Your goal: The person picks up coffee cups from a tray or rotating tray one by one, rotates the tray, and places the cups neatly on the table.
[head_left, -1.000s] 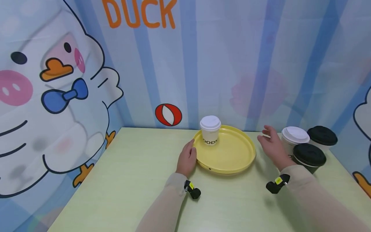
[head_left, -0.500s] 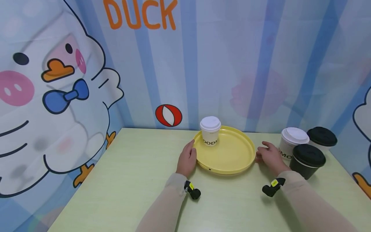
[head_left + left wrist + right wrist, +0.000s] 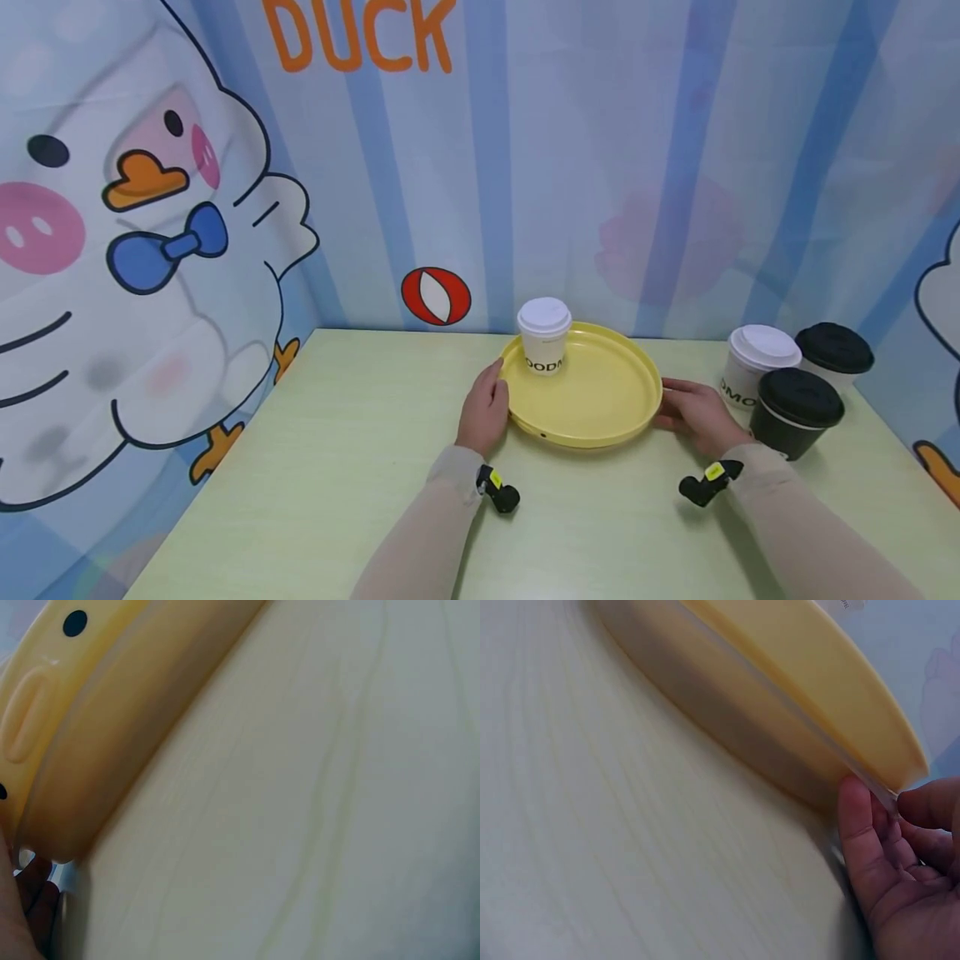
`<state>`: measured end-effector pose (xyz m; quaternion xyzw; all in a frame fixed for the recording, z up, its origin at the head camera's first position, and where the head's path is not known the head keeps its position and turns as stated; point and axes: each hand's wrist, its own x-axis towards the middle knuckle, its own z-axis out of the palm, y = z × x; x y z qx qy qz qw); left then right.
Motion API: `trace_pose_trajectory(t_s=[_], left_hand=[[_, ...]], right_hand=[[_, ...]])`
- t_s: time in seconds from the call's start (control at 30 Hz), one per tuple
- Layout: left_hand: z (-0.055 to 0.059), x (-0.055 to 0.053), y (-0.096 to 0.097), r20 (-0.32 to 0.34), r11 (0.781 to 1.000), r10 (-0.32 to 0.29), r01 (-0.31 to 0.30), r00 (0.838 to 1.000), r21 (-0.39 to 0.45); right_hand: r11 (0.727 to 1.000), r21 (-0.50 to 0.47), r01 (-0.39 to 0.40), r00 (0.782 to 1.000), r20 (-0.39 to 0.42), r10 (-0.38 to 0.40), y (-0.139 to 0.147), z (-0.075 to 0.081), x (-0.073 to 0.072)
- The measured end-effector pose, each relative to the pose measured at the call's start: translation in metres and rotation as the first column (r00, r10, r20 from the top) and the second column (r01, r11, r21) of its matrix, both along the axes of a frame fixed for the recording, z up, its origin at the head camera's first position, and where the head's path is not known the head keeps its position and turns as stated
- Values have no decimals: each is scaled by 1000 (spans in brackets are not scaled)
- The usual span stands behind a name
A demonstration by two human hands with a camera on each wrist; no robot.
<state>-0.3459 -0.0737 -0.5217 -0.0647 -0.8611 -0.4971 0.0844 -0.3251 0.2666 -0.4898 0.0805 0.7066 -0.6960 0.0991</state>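
A round yellow tray [image 3: 592, 408] lies on the table with a white-lidded paper cup [image 3: 544, 337] upright at its back left. My left hand [image 3: 483, 408] holds the tray's left rim; in the left wrist view, fingers [image 3: 41, 900] show at the tray's underside, mostly cut off by the frame. On the opposite side my right hand [image 3: 701, 417] holds the right rim. The right wrist view shows that hand's fingers [image 3: 859, 825] at the rim and underside of the tray [image 3: 810, 667], with the edge between them and the thumb.
Right of my right hand stand a white-lidded cup [image 3: 759, 367], a dark cup with a black lid [image 3: 798, 412] and another black-lidded cup [image 3: 834, 354]. A printed cloth backdrop [image 3: 562, 167] rises behind the pale table [image 3: 337, 467].
My right hand has come down and left from beside the white-lidded cup at the right and now grips the tray's right rim. The left hand has stayed on the left rim.
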Motion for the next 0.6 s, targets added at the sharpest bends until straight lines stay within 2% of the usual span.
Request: trace_pose_trajectory(t_s=[0.3, 0.6], left_hand=[[2, 1, 2, 14, 1000, 14, -14, 1000, -9], [3, 3, 3, 23, 1000, 5, -5, 1000, -2]], right_hand=[[994, -113, 6, 1000, 3, -6, 4, -8, 0], [992, -129, 17, 999, -30, -21, 3, -12, 0]])
